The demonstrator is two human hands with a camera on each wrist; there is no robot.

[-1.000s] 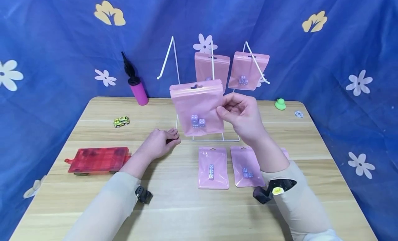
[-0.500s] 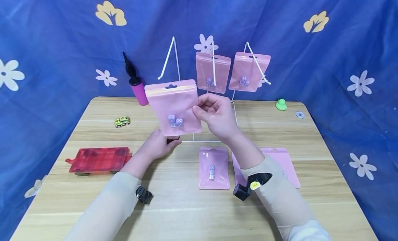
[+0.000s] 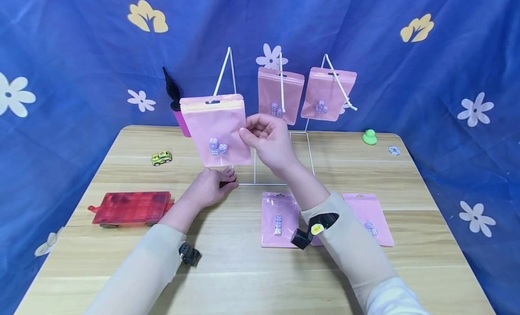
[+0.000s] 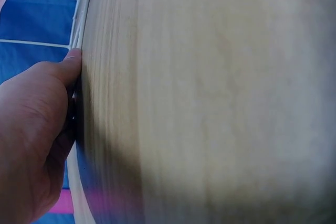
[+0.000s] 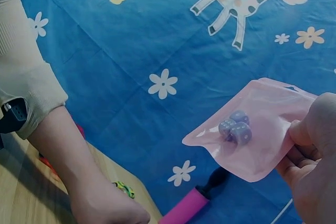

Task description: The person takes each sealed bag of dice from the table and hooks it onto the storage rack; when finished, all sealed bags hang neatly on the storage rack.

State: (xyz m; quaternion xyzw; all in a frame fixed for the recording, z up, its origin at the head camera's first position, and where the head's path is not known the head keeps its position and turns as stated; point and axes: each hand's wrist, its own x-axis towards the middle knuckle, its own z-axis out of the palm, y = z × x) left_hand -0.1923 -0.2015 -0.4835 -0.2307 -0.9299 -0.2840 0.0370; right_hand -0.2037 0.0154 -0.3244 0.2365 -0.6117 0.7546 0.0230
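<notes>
Item: pink pouch w/ three pale dice inside, held upright in air just left of the wire rack, in front of its leftmost empty hook, above the table. Right hand: thumb and fingers pinch the pouch's right edge about mid-height; the right wrist view shows the same pouch w/ fingertips curled on that edge, dice lying just left of the grip, not under it. Hang slot at pouch top centre, up and left of the fingers, free of them. Left hand: fingers curled, pressing down on the rack's base wire at its front left corner; left wrist view shows the thumb against the thin white wire at table edge. Rack also carries two pink pouches on its middle and right hooks. Handling judgement: keep pouch flat and plumb, slot lined up w/ hook tip, approach level so film doesn't buckle; left hand's hold on base should stop the rack tipping; pinch stays clear of slot. Also near rack: two pouches flat in front, toy car, red tray, pink pump to its left; green toy to its right.
</notes>
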